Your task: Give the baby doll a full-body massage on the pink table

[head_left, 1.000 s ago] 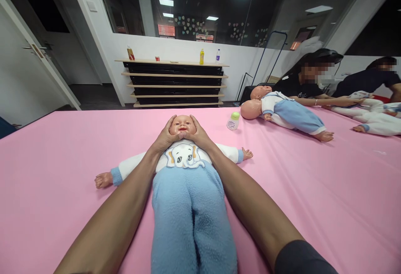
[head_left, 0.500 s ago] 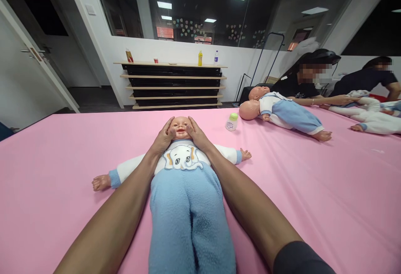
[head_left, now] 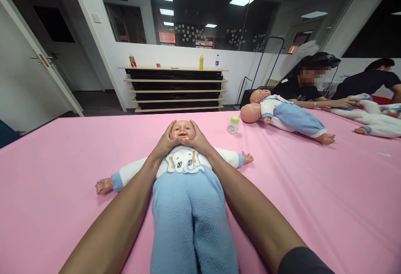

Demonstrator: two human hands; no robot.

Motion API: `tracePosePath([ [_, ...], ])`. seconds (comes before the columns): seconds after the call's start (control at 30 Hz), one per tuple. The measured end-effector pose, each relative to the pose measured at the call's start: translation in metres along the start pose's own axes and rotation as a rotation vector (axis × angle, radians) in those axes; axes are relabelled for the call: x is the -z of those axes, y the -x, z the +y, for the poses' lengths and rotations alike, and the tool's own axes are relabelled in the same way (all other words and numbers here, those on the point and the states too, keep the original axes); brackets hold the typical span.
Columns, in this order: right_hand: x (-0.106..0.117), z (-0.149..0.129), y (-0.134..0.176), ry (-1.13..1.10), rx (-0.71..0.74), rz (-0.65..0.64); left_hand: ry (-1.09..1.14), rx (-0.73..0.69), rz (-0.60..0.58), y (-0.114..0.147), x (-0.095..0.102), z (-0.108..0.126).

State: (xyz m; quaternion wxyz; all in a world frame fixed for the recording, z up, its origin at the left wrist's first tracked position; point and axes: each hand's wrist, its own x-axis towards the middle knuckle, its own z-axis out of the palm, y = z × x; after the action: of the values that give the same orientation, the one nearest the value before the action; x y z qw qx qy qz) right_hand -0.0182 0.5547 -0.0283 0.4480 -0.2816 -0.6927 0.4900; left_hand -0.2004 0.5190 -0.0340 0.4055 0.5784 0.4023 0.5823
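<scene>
A baby doll (head_left: 188, 199) in light blue fleece trousers and a white top with an elephant face lies on its back, arms spread out. My left hand (head_left: 166, 142) cups one side of the doll's head (head_left: 182, 129), and my right hand (head_left: 199, 141) cups the other. Both thumbs rest below the doll's mouth at its chin, their tips nearly meeting. The fingers lie along the cheeks and the sides of the head. My forearms stretch over the doll's sides and partly cover its sleeves.
A pink-covered table (head_left: 75, 153) bears the doll. Beyond my right hand stands a small bottle with a green cap (head_left: 232, 125), near two more dolls (head_left: 294, 117). Two people at the right handle other dolls. Stacked boards (head_left: 175, 92) stand against the back wall.
Both thumbs have slid from the doll's cheeks down to its chin, coming closer together. The hands still hold the head. The camera view has shifted slightly. A person's arm at the right has moved.
</scene>
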Motion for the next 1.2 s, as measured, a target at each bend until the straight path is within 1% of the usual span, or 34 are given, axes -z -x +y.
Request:
tracePosePath([
  [0.13, 0.000, -0.002, -0.001, -0.030, -0.016, 0.014, -0.022, -0.020, 0.035, -0.001, 0.000, -0.001],
  [0.3, 0.001, 0.000, -0.004, -0.052, -0.003, 0.013, -0.044, -0.057, 0.035, -0.003, 0.000, -0.004],
  [0.5, 0.000, -0.001, -0.004, -0.029, 0.000, 0.033, -0.006, -0.035, 0.024, -0.002, -0.001, -0.001],
  [0.6, -0.002, 0.002, -0.006, -0.018, 0.000, 0.045, 0.030, -0.015, 0.041, -0.001, -0.003, 0.000],
  [0.73, -0.003, 0.007, -0.009, -0.059, 0.000, 0.098, 0.093, 0.034, 0.070, -0.001, -0.003, 0.000],
  [0.8, -0.003, 0.007, -0.007, -0.060, 0.005, 0.087, 0.124, 0.036, 0.051, 0.000, -0.003, 0.000],
  [0.93, 0.001, 0.001, 0.000, -0.034, -0.010, -0.006, 0.124, 0.046, -0.037, 0.001, -0.001, 0.003],
  [1.0, 0.002, -0.003, 0.002, -0.049, -0.016, -0.013, 0.113, 0.057, -0.050, 0.002, -0.001, 0.006],
  [1.1, 0.001, -0.006, 0.003, -0.121, -0.039, -0.004, 0.113, 0.073, -0.035, 0.005, -0.002, 0.012],
  [1.2, -0.001, -0.009, 0.003, -0.244, -0.088, -0.035, 0.184, 0.102, -0.074, 0.010, -0.005, 0.020],
])
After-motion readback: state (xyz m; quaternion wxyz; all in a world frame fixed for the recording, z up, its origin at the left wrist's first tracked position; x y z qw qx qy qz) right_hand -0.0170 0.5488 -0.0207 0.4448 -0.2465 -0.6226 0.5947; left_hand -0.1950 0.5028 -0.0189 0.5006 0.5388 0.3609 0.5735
